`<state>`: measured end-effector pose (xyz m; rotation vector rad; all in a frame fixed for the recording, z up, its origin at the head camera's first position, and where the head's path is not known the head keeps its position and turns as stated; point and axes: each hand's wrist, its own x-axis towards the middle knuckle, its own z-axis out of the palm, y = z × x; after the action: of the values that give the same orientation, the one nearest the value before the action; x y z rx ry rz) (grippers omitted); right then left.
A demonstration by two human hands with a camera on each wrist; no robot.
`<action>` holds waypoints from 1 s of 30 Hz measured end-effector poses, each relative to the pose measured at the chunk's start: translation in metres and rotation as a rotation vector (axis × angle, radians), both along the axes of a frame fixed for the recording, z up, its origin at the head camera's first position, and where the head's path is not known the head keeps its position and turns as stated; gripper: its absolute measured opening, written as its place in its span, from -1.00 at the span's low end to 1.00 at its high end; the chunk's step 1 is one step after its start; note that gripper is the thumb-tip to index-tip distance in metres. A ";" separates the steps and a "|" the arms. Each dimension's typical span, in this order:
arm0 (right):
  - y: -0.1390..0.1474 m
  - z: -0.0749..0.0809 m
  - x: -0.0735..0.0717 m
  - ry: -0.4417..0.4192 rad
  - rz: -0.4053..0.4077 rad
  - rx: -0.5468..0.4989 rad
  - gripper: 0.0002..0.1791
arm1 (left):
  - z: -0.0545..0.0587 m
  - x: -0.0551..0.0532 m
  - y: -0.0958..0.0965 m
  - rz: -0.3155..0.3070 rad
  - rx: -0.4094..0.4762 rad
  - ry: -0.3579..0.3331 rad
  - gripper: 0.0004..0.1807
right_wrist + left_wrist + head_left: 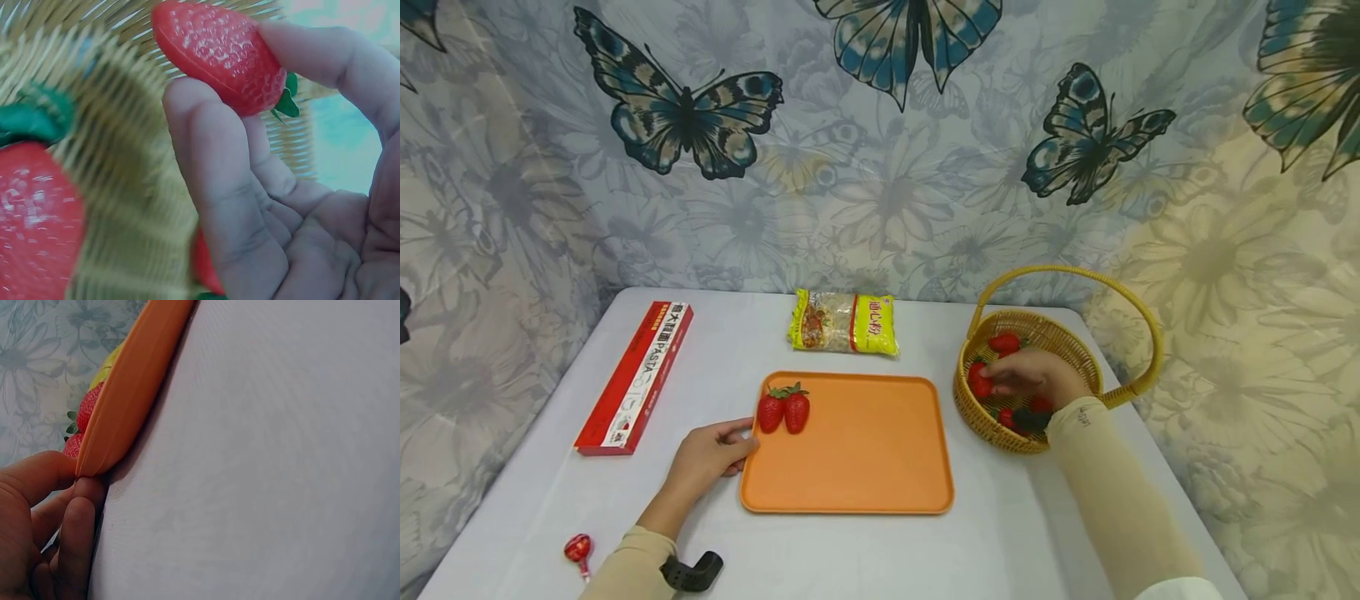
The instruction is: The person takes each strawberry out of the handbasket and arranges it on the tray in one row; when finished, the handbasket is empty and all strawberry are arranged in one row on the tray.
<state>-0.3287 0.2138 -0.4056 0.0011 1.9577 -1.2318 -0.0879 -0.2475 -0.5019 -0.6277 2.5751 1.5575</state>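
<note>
My right hand (1036, 375) is inside the yellow wicker basket (985, 429), pinching a red strawberry (215, 53) between thumb and fingertips. More strawberries lie in the basket, among them one at the back (1004, 342) and a large one (37, 225) at the left of the right wrist view. At the left edge of the orange tray (857, 458), my left hand (711, 454) pinches the rim, thumb above and fingers below. Two strawberries (796, 412) sit side by side in the tray's upper left corner, leaves pointing away from me.
A red pasta box (636, 379) lies at the left of the white table (1000, 542). Behind the tray is a yellow bag of pasta (842, 322). A red lollipop (578, 550) lies at the front left. The basket's tall handle (1067, 269) arches over its opening.
</note>
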 end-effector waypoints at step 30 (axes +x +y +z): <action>-0.167 -0.022 0.086 0.077 -0.007 -0.009 -0.69 | 0.003 0.003 0.010 -0.004 0.044 -0.006 -0.45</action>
<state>-0.2427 0.0472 -0.4278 -0.0451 2.0194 -1.2618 -0.0848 -0.2377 -0.4992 -0.6224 2.5285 1.6035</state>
